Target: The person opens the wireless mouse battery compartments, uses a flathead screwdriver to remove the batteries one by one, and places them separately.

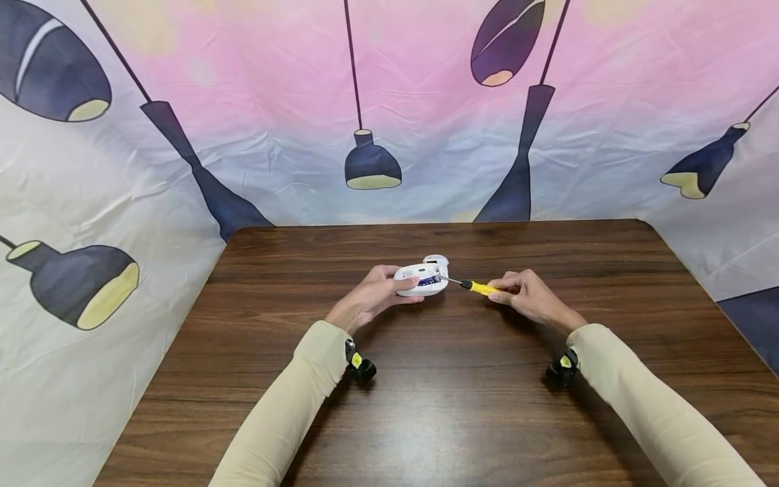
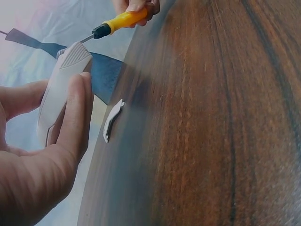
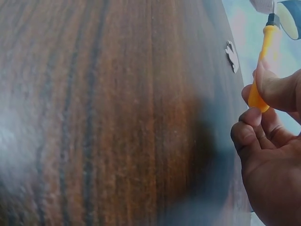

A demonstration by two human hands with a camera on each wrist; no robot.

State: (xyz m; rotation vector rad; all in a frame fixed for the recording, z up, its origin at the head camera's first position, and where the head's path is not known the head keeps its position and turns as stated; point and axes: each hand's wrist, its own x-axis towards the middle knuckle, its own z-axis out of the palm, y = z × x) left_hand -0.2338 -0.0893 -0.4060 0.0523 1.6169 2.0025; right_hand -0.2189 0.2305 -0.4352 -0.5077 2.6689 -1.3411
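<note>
My left hand (image 1: 376,296) holds a white computer mouse (image 1: 415,270) above the table, its underside turned up and a thumb along its edge. A blue battery (image 1: 429,281) shows in the mouse's uncovered compartment. From the right, my right hand (image 1: 531,296) pinches a screwdriver (image 1: 481,288) by its yellow handle. The screwdriver's thin metal shaft reaches to the end of the battery compartment; in the left wrist view the mouse's ribbed end (image 2: 77,59) hides the tip. Just behind the mouse, a white cover (image 2: 113,120) lies on the table.
The dark wood-grain table (image 1: 462,406) extends around both arms. A fabric backdrop (image 1: 426,155) printed with hanging lamps stands along the far edge and the left side. Each wrist carries a small black camera.
</note>
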